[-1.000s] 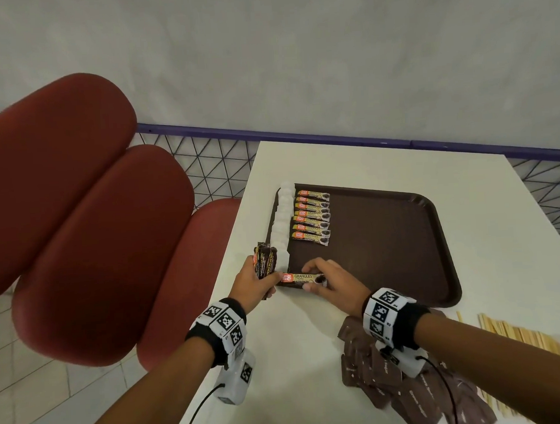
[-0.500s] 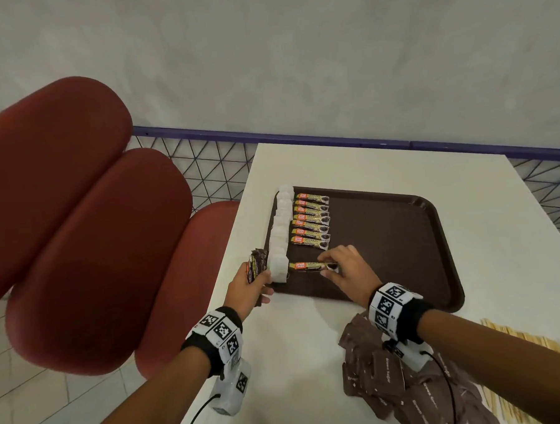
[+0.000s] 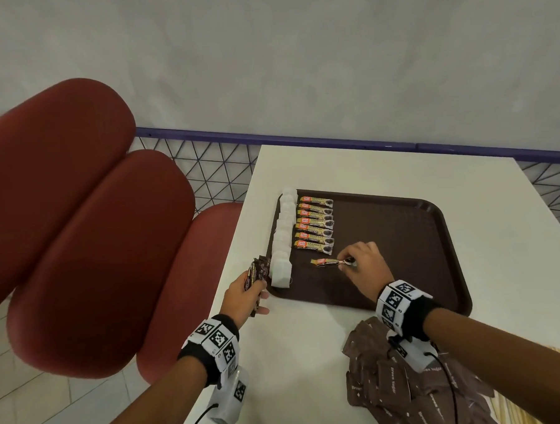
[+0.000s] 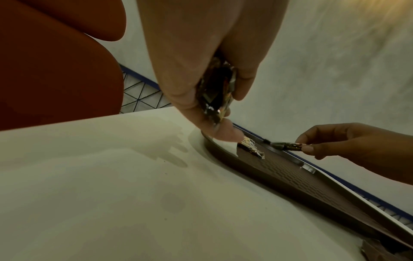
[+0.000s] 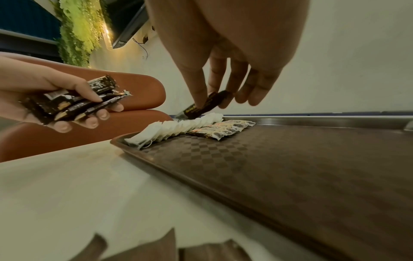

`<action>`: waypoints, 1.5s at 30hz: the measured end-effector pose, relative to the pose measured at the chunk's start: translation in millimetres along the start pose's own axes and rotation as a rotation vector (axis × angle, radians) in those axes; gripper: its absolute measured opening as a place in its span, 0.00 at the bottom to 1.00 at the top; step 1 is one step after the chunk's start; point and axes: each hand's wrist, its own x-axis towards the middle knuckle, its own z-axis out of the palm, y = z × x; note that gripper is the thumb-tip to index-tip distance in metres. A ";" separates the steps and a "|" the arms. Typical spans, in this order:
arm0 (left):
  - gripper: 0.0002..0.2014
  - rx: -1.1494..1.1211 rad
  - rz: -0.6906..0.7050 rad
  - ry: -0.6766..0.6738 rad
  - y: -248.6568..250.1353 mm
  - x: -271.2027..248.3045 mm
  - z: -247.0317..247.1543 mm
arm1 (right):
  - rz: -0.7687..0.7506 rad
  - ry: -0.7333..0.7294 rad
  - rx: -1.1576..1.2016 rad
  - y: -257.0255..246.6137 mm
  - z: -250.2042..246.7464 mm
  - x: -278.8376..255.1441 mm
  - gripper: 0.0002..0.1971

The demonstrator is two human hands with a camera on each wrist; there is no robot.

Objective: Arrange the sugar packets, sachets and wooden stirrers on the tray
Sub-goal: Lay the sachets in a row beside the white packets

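Note:
A dark brown tray (image 3: 403, 237) lies on the white table (image 3: 312, 356). Along its left edge runs a line of white sachets (image 3: 282, 241), with a column of several brown-and-gold stick sachets (image 3: 314, 224) beside it. My right hand (image 3: 360, 262) pinches one stick sachet (image 3: 327, 262) by its end, just above the tray and below that column (image 5: 220, 130). My left hand (image 3: 245, 293) grips a bundle of stick sachets (image 3: 257, 271) off the tray's near-left corner; the right wrist view shows the same bundle (image 5: 76, 104).
A heap of brown sugar packets (image 3: 411, 389) lies on the table near my right forearm. Pale wooden stirrers (image 3: 506, 407) peek out at the lower right. Red padded seats (image 3: 78, 229) stand to the left, and a blue mesh rail (image 3: 204, 164) runs behind the table.
My right hand has carried the single stick sachet from the tray's near-left edge farther in and rightwards over the tray. The left hand has kept its bundle, barely shifting.

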 end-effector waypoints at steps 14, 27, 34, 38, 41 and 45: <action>0.06 -0.084 0.031 0.010 -10.5 2.7 -7.9 | 0.017 -0.105 0.014 -9.1 17.0 13.9 0.04; 0.08 -0.072 0.041 0.032 -19.5 3.0 -19.9 | -0.048 -0.095 -0.266 -27.2 39.9 38.7 0.12; 0.08 -0.058 0.030 0.048 -22.1 6.0 -23.8 | -0.209 -0.191 -0.256 -27.9 47.8 29.9 0.17; 0.08 -0.068 0.040 0.039 -18.8 4.8 -23.1 | -0.152 -0.243 -0.228 -25.6 50.3 31.4 0.21; 0.09 -0.058 0.052 0.037 -17.3 3.6 -23.0 | -0.110 -0.227 -0.199 -26.2 50.0 32.1 0.22; 0.09 -0.042 0.056 0.040 -17.6 2.8 -25.1 | -0.135 -0.194 -0.201 -28.0 50.7 31.7 0.22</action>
